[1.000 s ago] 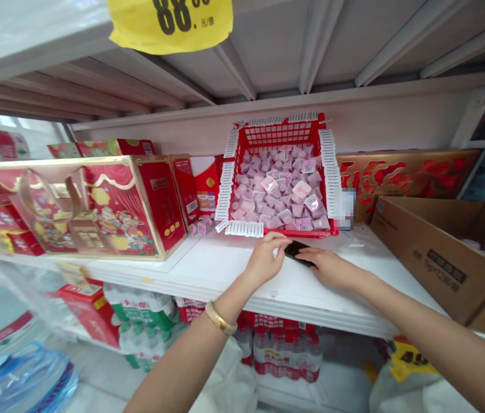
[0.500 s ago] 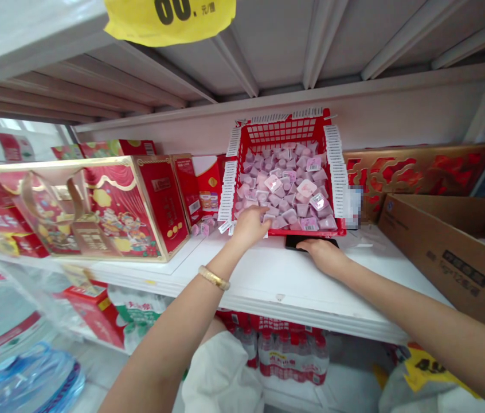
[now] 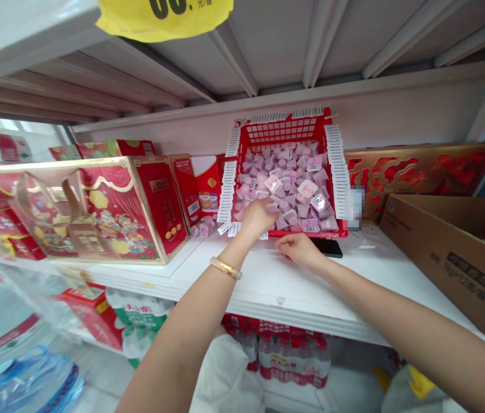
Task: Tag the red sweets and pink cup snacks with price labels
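Observation:
A red basket [image 3: 328,166] with rows of white barcode labels [image 3: 337,163] along its rims stands on the white shelf [image 3: 263,275]. It holds a heap of small pink cups [image 3: 283,183]. My left hand [image 3: 259,219], with a bracelet on the wrist, reaches over the basket's front left rim onto the cups; its fingers are bent, and what they hold, if anything, is hidden. Just in front of the basket, my right hand [image 3: 298,250] hovers low over the shelf with its fingers curled near the front rim. A dark phone [image 3: 327,248] lies to its right.
A large red and gold gift box [image 3: 113,212] stands to the left, with a few loose cups [image 3: 203,229] beside it. At the right is an open cardboard box [image 3: 449,258]. Shelf beams [image 3: 242,63] run overhead. Bottle packs [image 3: 294,358] sit below.
My right hand has moved left, off the phone, to the front of the basket. My left hand has shifted slightly right over the cups.

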The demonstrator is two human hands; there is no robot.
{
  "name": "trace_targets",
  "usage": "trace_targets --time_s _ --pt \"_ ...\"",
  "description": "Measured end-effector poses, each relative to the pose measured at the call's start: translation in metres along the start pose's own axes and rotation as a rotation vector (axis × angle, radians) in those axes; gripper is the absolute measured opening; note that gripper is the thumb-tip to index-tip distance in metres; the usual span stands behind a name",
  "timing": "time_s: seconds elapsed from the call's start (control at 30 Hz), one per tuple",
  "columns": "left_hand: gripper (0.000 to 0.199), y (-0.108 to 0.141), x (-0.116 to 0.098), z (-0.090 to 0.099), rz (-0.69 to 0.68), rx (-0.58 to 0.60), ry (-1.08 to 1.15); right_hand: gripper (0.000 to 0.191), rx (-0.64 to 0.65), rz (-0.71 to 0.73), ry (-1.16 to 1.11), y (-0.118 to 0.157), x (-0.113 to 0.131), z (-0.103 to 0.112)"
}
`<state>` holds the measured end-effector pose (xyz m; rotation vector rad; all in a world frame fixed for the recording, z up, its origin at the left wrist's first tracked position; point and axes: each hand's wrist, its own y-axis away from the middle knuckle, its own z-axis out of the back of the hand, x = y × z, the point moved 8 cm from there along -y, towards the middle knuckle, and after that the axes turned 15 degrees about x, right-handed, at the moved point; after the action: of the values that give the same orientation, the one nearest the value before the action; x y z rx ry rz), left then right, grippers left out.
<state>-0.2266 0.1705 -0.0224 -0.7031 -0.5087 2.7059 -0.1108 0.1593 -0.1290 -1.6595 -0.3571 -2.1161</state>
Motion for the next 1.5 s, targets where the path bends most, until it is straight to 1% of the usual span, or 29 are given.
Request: trace_targets --time_s 0.03,0.1,0.13,0.2,0.3,0.37,0.47,0.6,0.67,0.73,0.87,0.97,1.03,1.1,1.17,1.27,1.37,1.43,1.5 --pt "0.035 0.005 0.002 0.007 -0.028 -0.078 0.112 0.003 -0.002 -0.019 -0.049 -0.003 -0.002 -0.004" --pt "0.033 0.021 0.009 0.017 -0.072 -0.222 0.324 0.007 -0.012 -0.058 -0.176 -0.007 -0.008 -0.010" --pt "0.032 0.031 0.015 0.018 -0.077 -0.273 0.430 0.009 -0.018 -0.077 -0.237 -0.008 -0.010 -0.012" --pt "0.032 0.051 0.031 0.011 -0.040 -0.324 0.666 0.012 -0.025 -0.110 -0.347 -0.009 -0.014 -0.017" --pt "0.030 0.079 0.053 -0.014 0.055 -0.323 1.065 0.012 -0.021 -0.140 -0.475 -0.010 -0.018 -0.023" --pt "0.028 0.093 0.059 -0.031 0.108 -0.310 1.308 0.012 -0.019 -0.152 -0.534 -0.010 -0.019 -0.026" --pt "0.023 0.107 0.060 -0.050 0.182 -0.303 1.562 0.013 -0.021 -0.163 -0.595 -0.010 -0.020 -0.027" --pt "0.015 0.115 0.055 -0.068 0.249 -0.308 1.775 0.015 -0.015 -0.181 -0.636 -0.013 -0.024 -0.026" --pt "0.011 0.117 0.053 -0.073 0.283 -0.301 1.837 0.019 -0.014 -0.189 -0.646 -0.015 -0.028 -0.026" --pt "0.012 0.119 0.052 -0.076 0.308 -0.294 1.869 0.021 -0.015 -0.190 -0.652 -0.017 -0.031 -0.026" --pt "0.018 0.120 0.050 -0.075 0.328 -0.251 1.888 0.018 -0.007 -0.183 -0.664 -0.020 -0.033 -0.026" --pt "0.019 0.122 0.052 -0.080 0.400 -0.233 1.947 0.019 -0.001 -0.181 -0.666 -0.021 -0.032 -0.026" --pt "0.015 0.122 0.053 -0.082 0.426 -0.226 1.976 0.018 -0.001 -0.183 -0.662 -0.021 -0.032 -0.027" --pt "0.010 0.120 0.051 -0.082 0.409 -0.185 1.970 0.017 -0.002 -0.186 -0.656 -0.020 -0.031 -0.027" --pt "0.012 0.119 0.049 -0.082 0.397 -0.144 1.954 0.017 -0.003 -0.188 -0.650 -0.020 -0.031 -0.027" --pt "0.008 0.122 0.051 -0.084 0.451 -0.144 1.951 0.018 -0.007 -0.185 -0.644 -0.020 -0.030 -0.027" --pt "0.013 0.123 0.053 -0.087 0.511 -0.112 1.927 0.018 -0.010 -0.178 -0.634 -0.020 -0.028 -0.027" --pt "0.018 0.122 0.052 -0.089 0.515 -0.074 1.904 0.016 -0.009 -0.174 -0.624 -0.019 -0.027 -0.028" --pt "0.022 0.121 0.051 -0.089 0.492 -0.060 1.891 0.014 -0.009 -0.172 -0.616 -0.018 -0.025 -0.028"
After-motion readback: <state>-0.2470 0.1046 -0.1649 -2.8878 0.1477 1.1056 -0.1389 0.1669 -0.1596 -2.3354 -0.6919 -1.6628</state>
